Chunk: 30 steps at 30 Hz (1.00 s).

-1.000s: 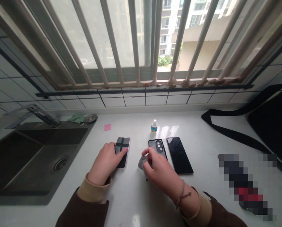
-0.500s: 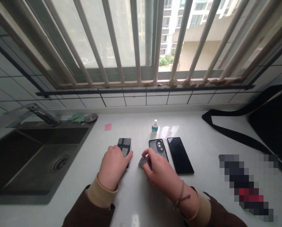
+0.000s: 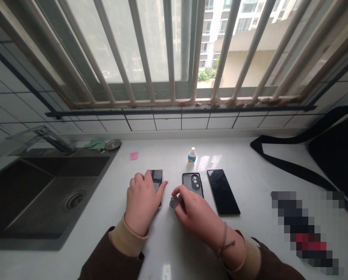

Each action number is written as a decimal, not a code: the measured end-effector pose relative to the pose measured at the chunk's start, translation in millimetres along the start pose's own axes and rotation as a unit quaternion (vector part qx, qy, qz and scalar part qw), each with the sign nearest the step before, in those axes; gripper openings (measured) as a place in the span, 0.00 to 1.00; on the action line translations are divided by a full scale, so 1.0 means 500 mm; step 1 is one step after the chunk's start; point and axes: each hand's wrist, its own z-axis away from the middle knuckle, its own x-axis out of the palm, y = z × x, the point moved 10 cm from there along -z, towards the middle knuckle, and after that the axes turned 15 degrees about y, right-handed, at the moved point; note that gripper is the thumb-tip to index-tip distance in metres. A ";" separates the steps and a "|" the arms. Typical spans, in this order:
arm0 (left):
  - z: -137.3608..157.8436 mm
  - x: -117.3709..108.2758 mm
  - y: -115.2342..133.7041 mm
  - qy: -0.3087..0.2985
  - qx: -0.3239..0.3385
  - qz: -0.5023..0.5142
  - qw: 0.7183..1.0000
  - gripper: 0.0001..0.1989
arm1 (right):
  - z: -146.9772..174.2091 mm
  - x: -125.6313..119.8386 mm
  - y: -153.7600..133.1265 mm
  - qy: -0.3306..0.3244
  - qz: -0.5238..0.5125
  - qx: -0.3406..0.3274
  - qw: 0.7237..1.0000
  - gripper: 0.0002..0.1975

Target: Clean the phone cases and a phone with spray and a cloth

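My left hand [image 3: 140, 202] is curled over a phone [image 3: 157, 175], thumb along its right side and fingers across its left. Most of this phone is hidden beneath the hand; its dark, reflective upper end shows. Between thumb and fingers, my right hand [image 3: 193, 208] pinches a small crumpled piece of grey cloth [image 3: 174, 202], just right of that phone. Behind the right hand lies a black-rimmed phone case [image 3: 188, 181] with a camera cutout, its lower part covered by the hand. Further right, a larger black phone [image 3: 223, 192] lies flat, screen up.
A small white-capped bottle [image 3: 192, 155] stands behind the phone case. A pink sticky note [image 3: 133, 156] lies on the counter [image 3: 162, 149]. At left is a dark sink [image 3: 48, 243] with a faucet [image 3: 55, 140]. A black strap [image 3: 290, 168] and a pixelated object [image 3: 304, 229] lie at right.
My left hand has shifted slightly right and up over the phone. The grey cloth looks more bunched up in my right hand, and the phone case has straightened a little.
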 end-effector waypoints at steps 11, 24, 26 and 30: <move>0.012 -0.044 0.095 0.034 0.081 0.243 0.966 0.15 | -0.029 -0.087 0.097 0.164 -0.278 0.204 0.924 0.14; 0.038 0.020 0.116 -0.223 -0.130 0.659 0.707 0.21 | -0.031 -0.071 0.072 0.118 -0.368 0.181 0.904 0.16; 0.034 0.013 0.108 -0.212 -0.132 0.657 0.711 0.21 | -0.032 -0.073 0.084 0.126 -0.314 0.192 0.921 0.15; 0.035 0.006 0.104 -0.218 -0.129 0.661 0.706 0.19 | -0.035 -0.048 0.062 0.043 -0.297 0.183 0.936 0.23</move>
